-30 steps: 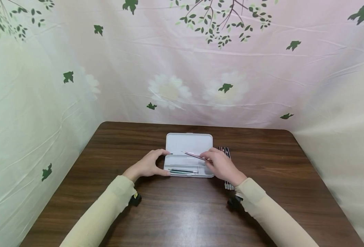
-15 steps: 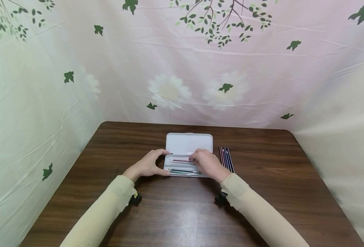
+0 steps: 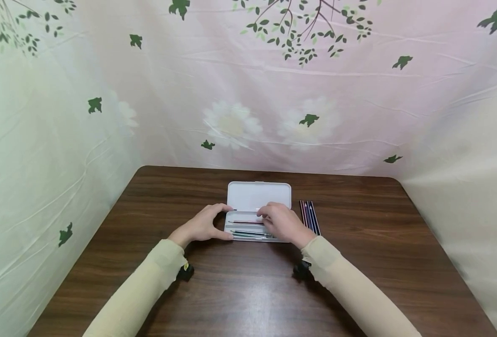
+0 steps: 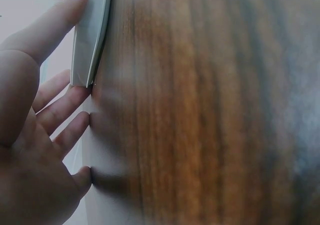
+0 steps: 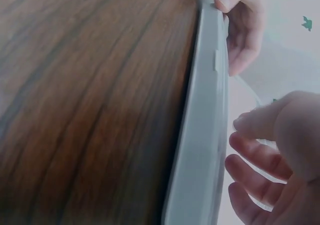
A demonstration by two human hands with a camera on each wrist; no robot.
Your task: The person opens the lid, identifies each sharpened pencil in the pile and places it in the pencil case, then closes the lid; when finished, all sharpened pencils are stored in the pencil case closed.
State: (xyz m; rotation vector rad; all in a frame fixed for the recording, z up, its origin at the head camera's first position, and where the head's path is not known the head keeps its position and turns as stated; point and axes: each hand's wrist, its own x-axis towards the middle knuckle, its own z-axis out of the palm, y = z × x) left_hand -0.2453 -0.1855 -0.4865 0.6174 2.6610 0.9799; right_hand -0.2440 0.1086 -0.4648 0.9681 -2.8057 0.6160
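Observation:
A white pencil case (image 3: 259, 196) lies with its lid back on the table. My left hand (image 3: 203, 223) holds its left end, thumb on the front rim and fingers behind, as the left wrist view shows. A dark red pencil (image 3: 246, 222) lies lengthwise in the rear compartment, partly hidden by my right hand (image 3: 283, 222). That hand hovers over the case's right half with fingers loosely bent; the right wrist view shows nothing between thumb and fingertips. Several dark green pencils (image 3: 248, 234) lie in the front compartment.
Several dark pencils (image 3: 310, 217) lie side by side on the wooden table (image 3: 248, 290), just right of the case. A pale printed curtain (image 3: 248, 93) hangs around the table's back and sides.
My right hand has moved left over the case with the red pencil, which now lies in the rear compartment out of the fingers. My left hand has stayed at the case's left end.

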